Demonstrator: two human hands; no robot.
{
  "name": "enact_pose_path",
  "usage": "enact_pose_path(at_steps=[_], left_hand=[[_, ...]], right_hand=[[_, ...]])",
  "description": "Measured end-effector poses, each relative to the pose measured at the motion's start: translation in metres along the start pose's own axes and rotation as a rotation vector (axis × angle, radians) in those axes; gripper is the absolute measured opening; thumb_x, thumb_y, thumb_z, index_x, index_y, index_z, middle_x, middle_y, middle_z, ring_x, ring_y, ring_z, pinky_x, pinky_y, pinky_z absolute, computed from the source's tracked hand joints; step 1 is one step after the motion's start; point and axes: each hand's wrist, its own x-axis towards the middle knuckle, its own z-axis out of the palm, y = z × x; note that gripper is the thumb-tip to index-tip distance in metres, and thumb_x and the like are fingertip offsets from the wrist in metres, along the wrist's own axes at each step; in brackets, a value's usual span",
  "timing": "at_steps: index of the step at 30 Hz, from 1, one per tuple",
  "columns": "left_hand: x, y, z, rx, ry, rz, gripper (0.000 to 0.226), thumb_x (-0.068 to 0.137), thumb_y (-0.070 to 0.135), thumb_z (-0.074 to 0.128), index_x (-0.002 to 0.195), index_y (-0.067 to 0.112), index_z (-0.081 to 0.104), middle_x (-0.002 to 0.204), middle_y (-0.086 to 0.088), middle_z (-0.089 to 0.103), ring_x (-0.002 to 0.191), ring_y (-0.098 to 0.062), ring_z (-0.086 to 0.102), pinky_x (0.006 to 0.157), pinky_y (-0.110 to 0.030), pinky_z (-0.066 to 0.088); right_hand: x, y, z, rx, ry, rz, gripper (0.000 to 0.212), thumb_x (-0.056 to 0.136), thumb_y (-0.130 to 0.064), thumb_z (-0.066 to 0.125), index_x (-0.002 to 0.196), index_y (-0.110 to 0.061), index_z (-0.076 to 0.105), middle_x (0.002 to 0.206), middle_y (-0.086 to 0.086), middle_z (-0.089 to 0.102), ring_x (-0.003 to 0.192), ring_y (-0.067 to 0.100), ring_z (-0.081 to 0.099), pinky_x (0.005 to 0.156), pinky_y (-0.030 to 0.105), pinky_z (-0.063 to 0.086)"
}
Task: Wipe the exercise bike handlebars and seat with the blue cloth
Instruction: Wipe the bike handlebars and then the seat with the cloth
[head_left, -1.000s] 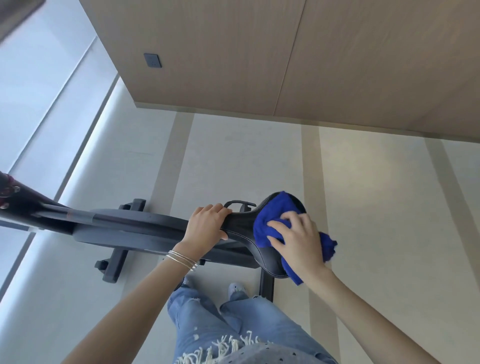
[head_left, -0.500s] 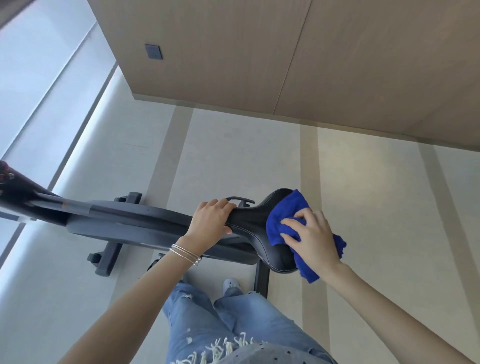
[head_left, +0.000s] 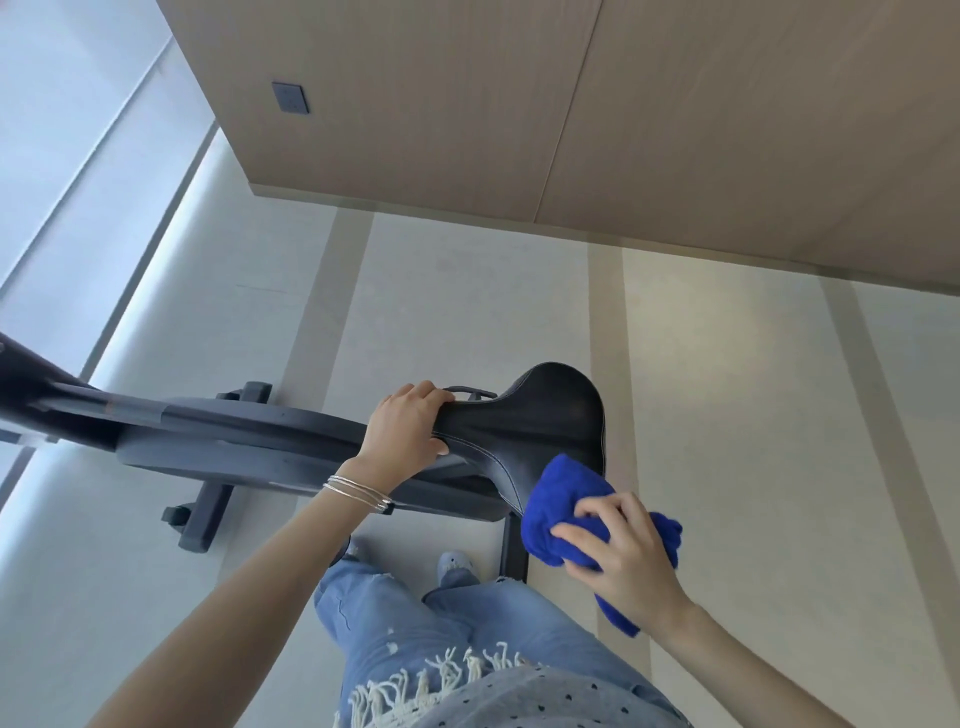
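Note:
The exercise bike's black seat (head_left: 540, 415) sits in the middle of the view, its wide end to the right. My left hand (head_left: 405, 431) grips the seat's narrow nose. My right hand (head_left: 623, 551) holds the bunched blue cloth (head_left: 558, 509) against the seat's near right edge, part of the cloth hanging below my palm. The dark bike frame (head_left: 234, 431) runs off to the left. The handlebars are out of view.
The bike's floor stabiliser bar (head_left: 208, 514) lies at lower left. A wood-panelled wall (head_left: 519, 104) with a small dark switch plate (head_left: 290, 97) stands behind. A window strip (head_left: 78, 182) is at left. My legs in jeans (head_left: 441, 623) stand just below the seat.
My right hand has slid the blue cloth from the top of the seat's wide end down to its near edge, uncovering most of the seat. My left hand stays on the nose.

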Motion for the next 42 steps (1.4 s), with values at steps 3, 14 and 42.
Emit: enact_pose_path(at_steps=[3, 14, 42], left_hand=[[0.001, 0.001, -0.002, 0.002, -0.009, -0.012, 0.057, 0.067, 0.017, 0.076, 0.120, 0.015, 0.057, 0.110, -0.006, 0.061, 0.102, -0.028, 0.054, 0.083, -0.037, 0.044], [0.001, 0.005, -0.004, 0.084, -0.047, 0.002, 0.056, 0.070, 0.018, 0.073, 0.122, 0.013, 0.053, 0.113, -0.007, 0.058, 0.104, -0.029, 0.053, 0.087, -0.038, 0.043], [-0.005, -0.014, -0.008, 0.195, -0.082, -0.011, 0.055, 0.085, 0.032, 0.061, 0.134, 0.017, 0.042, 0.123, -0.003, 0.057, 0.112, -0.024, 0.053, 0.097, -0.031, 0.038]], right_hand=[[0.008, -0.006, 0.003, -0.032, 0.003, 0.003, 0.020, 0.070, -0.020, 0.068, 0.088, -0.026, 0.064, 0.091, -0.004, 0.060, 0.082, 0.019, 0.046, 0.067, 0.029, 0.048], [0.039, -0.013, 0.008, -0.056, -0.026, 0.032, 0.022, 0.068, -0.020, 0.068, 0.089, -0.026, 0.065, 0.089, -0.003, 0.063, 0.076, 0.022, 0.052, 0.065, 0.031, 0.047], [0.112, 0.027, 0.001, 0.077, -0.196, 0.316, 0.023, 0.069, -0.023, 0.075, 0.092, -0.024, 0.071, 0.087, -0.001, 0.059, 0.080, 0.025, 0.051, 0.067, 0.031, 0.045]])
